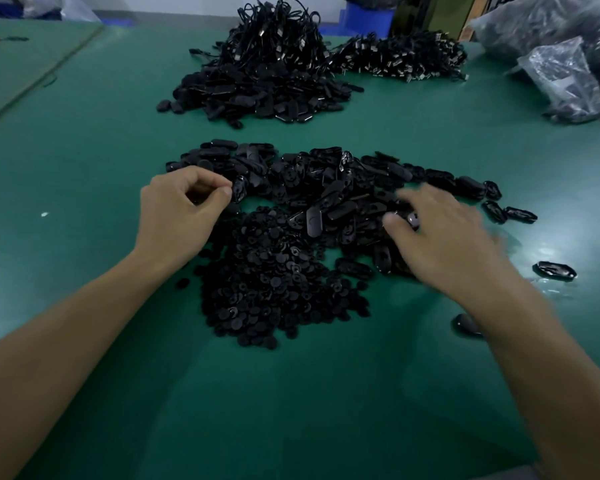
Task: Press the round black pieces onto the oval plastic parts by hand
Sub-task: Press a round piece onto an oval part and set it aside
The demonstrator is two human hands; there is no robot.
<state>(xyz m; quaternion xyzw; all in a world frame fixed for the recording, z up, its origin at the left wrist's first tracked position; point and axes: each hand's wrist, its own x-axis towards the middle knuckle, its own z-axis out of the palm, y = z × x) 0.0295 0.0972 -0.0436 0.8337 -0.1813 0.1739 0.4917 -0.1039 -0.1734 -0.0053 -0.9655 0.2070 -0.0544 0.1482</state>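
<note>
Left grip (184, 209) and right grip (444, 237) at black piles on the table (291, 410).
Left curled beside the oval parts (326, 188), right blurred and spread over them; I cannot tell what either holds. Round pieces (274, 282) heaped between, toward the near edge.

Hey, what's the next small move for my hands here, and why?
Probably pinch one part from the oval pile with the right hand, whose fingers lie blurred on it. The left hand is curled at that pile's edge; whether it holds anything is unclear. The round pieces lie nearer, between both arms.
</note>
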